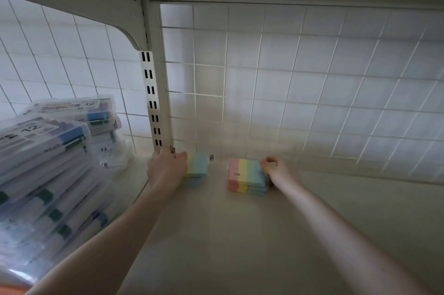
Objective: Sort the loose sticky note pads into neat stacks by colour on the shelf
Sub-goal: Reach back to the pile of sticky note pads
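Cream shelf (240, 234), wire grid back (288, 90), left hand (165, 167) and right hand (276, 168) each gripping sticky-note stacks (246, 178)

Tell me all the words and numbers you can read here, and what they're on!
"12" on the label of the front marker case.
"12" on the label of the back marker case.
Other print on both case labels: too blurred to read.
Small dark print on the right sticky note stack: too small to read.

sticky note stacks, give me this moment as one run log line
left hand: grips left stack | right hand: grips right stack | stacks apart on shelf | marker packs far left
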`<state>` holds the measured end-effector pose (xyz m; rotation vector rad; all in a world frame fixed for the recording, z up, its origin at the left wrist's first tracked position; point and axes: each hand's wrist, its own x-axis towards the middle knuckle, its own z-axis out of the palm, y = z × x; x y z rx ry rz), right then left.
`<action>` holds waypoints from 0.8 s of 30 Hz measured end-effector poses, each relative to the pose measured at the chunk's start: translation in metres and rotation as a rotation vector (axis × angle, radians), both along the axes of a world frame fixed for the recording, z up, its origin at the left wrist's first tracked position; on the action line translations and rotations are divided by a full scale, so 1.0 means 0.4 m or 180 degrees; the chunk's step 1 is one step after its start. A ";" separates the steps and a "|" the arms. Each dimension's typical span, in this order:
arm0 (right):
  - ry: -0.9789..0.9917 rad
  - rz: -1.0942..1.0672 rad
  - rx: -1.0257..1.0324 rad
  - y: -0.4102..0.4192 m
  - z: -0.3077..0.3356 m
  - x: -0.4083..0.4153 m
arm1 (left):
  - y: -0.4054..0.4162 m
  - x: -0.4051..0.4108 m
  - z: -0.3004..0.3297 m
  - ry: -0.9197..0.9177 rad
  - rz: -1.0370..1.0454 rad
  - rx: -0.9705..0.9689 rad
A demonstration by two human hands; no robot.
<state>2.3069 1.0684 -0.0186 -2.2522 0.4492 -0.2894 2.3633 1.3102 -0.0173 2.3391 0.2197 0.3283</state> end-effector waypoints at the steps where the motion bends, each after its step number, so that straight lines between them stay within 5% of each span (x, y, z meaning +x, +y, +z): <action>1: -0.0049 -0.0037 -0.0079 -0.008 -0.001 -0.004 | -0.002 -0.006 0.004 -0.0090 -0.0038 0.0065; 13: 0.0055 -0.0568 -0.2224 -0.232 -0.005 -0.217 | -0.117 -0.137 0.021 -0.0632 -0.0590 0.0728; 24: 0.0159 -0.0792 -0.2698 -0.655 0.006 -0.549 | -0.550 -0.399 0.048 -0.1138 -0.0885 0.0764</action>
